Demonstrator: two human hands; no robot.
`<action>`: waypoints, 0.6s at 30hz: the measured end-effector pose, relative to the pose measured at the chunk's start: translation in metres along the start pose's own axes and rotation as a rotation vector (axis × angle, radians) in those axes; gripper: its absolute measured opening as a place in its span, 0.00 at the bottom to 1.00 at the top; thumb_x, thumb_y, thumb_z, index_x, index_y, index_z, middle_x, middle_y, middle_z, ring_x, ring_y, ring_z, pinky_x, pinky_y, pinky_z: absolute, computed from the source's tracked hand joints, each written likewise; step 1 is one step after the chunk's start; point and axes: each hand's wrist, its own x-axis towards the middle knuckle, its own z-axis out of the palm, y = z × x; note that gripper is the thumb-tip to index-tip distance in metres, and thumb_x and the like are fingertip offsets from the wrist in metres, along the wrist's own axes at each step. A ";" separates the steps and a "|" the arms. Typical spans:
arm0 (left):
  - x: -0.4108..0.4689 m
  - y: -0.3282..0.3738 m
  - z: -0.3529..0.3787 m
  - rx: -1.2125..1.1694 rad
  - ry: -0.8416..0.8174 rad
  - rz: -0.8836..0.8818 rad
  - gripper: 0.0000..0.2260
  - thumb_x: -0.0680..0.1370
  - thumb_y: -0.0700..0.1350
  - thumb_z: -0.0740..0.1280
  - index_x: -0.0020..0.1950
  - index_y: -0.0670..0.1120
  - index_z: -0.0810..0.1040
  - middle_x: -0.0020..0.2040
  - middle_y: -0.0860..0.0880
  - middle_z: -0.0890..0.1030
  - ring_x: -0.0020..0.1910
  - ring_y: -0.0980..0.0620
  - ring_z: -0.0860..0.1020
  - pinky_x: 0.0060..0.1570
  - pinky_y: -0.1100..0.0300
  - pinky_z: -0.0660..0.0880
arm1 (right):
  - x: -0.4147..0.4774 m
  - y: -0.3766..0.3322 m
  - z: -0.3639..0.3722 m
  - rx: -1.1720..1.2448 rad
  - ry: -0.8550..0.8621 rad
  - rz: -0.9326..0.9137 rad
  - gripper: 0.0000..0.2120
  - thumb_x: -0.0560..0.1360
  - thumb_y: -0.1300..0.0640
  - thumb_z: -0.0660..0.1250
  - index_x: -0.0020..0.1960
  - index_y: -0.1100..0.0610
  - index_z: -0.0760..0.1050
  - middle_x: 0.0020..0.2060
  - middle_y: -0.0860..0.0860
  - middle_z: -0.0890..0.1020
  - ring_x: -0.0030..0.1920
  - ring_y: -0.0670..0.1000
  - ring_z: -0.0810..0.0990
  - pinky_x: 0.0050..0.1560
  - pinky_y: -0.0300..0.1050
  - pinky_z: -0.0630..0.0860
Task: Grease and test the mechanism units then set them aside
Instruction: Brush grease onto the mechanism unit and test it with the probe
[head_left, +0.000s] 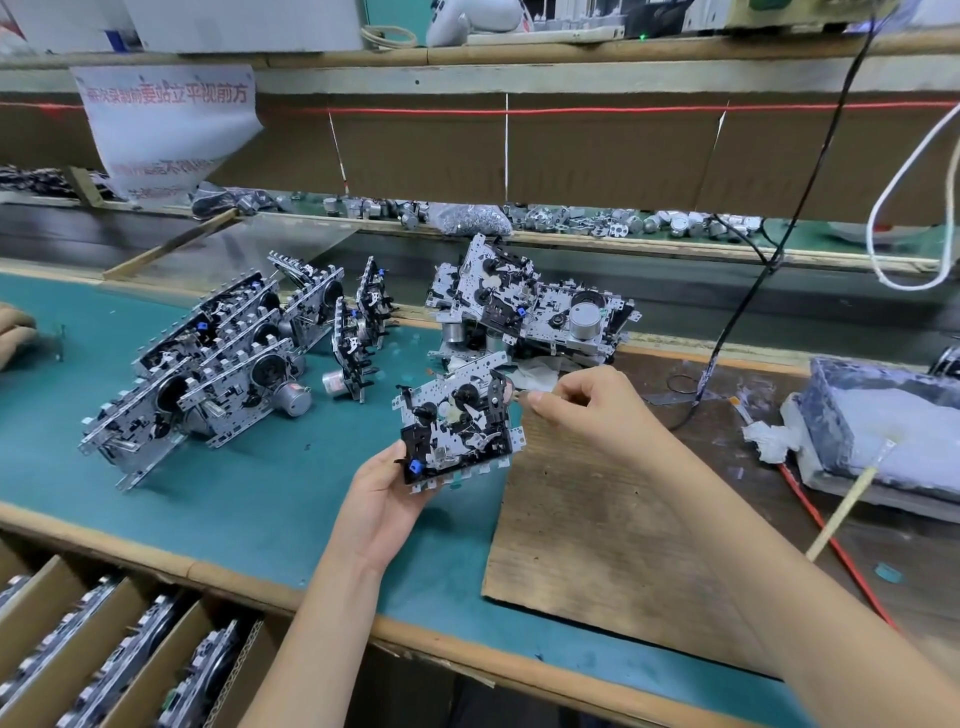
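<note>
Left hand grips the mechanism unit by a lower corner, above the green mat; right hand pinches a small tool at its edge (probably light, with delicate levers, so hold the frame).

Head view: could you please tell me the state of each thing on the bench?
Held unit: lifted, tilted.
Left hand: grips the unit's lower corner.
Right hand: pinches small tool at the unit's right edge.
Left batch: standing on edge, leaning.
Right pile: heaped.
Stick: tip resting on wrapped tray.
</note>
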 end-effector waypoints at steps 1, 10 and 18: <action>0.000 0.000 0.000 0.002 -0.001 0.002 0.14 0.71 0.41 0.60 0.42 0.45 0.87 0.45 0.47 0.85 0.43 0.50 0.77 0.44 0.59 0.73 | 0.000 0.000 0.001 -0.002 0.004 0.002 0.22 0.74 0.53 0.68 0.34 0.72 0.73 0.23 0.49 0.65 0.23 0.43 0.61 0.29 0.37 0.59; 0.000 0.001 -0.001 -0.049 0.024 -0.003 0.16 0.75 0.39 0.58 0.41 0.44 0.86 0.43 0.47 0.84 0.40 0.52 0.79 0.38 0.62 0.77 | -0.001 0.000 0.004 0.008 -0.022 0.080 0.22 0.75 0.49 0.66 0.33 0.67 0.71 0.25 0.50 0.67 0.24 0.43 0.62 0.29 0.36 0.61; 0.002 -0.001 -0.004 -0.090 0.044 -0.005 0.23 0.81 0.36 0.52 0.40 0.43 0.86 0.43 0.47 0.85 0.38 0.53 0.81 0.37 0.63 0.77 | -0.001 -0.004 0.006 0.027 0.005 0.091 0.13 0.74 0.47 0.66 0.39 0.56 0.76 0.31 0.47 0.75 0.32 0.46 0.71 0.37 0.41 0.69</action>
